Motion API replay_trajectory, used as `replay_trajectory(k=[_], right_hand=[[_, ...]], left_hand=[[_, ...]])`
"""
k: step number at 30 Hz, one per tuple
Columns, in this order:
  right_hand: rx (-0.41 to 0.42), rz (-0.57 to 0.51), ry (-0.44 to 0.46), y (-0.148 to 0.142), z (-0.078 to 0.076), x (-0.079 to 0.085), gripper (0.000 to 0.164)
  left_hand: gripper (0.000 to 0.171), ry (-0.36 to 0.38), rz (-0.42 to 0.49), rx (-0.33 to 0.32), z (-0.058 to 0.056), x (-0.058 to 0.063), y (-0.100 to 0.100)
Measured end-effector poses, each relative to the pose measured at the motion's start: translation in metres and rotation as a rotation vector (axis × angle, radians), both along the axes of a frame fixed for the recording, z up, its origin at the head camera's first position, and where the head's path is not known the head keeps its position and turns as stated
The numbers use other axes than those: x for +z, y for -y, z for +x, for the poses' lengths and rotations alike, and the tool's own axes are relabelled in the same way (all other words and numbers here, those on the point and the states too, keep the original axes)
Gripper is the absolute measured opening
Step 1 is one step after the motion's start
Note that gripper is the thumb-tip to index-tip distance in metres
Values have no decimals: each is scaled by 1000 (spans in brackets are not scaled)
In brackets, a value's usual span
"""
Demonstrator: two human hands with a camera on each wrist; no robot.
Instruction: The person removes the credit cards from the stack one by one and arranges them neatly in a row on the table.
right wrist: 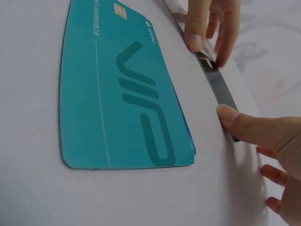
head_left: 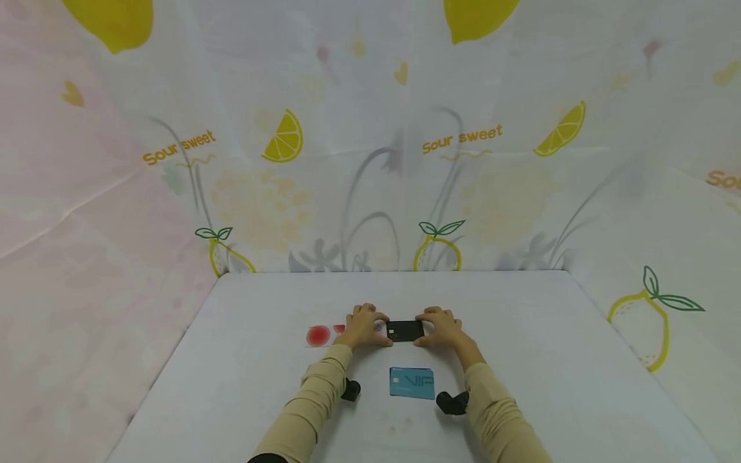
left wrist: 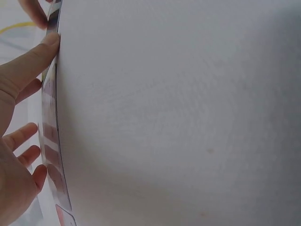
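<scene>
A black bank card (head_left: 405, 331) with a chip lies flat near the middle of the white table. My left hand (head_left: 362, 328) pinches its left end, thumb at the near edge and index finger at the far edge. On the other end my right hand (head_left: 442, 329) grips in the same way, its remaining fingers loosely bent behind. Closer to me lies a teal VIP card (right wrist: 117, 94), with the edge of another card showing under it. To the left, a card with a red circle (head_left: 318, 335) belongs to a row that my left hand partly covers.
Black wrist cameras hang under both forearms, the right one (head_left: 453, 403) beside the teal card. The white tabletop (head_left: 266, 386) ends at a patterned lemon cloth (head_left: 359, 212) at the back and sides.
</scene>
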State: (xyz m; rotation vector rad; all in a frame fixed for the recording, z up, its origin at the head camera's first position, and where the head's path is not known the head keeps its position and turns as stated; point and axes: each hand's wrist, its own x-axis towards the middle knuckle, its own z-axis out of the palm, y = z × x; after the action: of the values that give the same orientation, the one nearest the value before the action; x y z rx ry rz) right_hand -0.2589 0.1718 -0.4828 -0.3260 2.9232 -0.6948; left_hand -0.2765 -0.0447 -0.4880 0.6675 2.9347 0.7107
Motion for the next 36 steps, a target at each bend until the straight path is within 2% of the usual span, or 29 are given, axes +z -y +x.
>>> replay_trajectory(k=[15, 19, 27, 36], right_hand=[[-29, -53, -112, -5, 5, -13, 54], [-40, -62, -142, -2, 7, -15, 55], [-78, -64, -207, 3, 9, -21, 54], [-93, -53, -204, 7, 13, -18, 55]], left_hand=[[50, -39, -29, -12, 0, -1, 3], [47, -58, -7, -10, 2, -1, 4], [47, -47, 30, -10, 4, 1, 6], [46, -41, 38, -18, 3, 0, 9]])
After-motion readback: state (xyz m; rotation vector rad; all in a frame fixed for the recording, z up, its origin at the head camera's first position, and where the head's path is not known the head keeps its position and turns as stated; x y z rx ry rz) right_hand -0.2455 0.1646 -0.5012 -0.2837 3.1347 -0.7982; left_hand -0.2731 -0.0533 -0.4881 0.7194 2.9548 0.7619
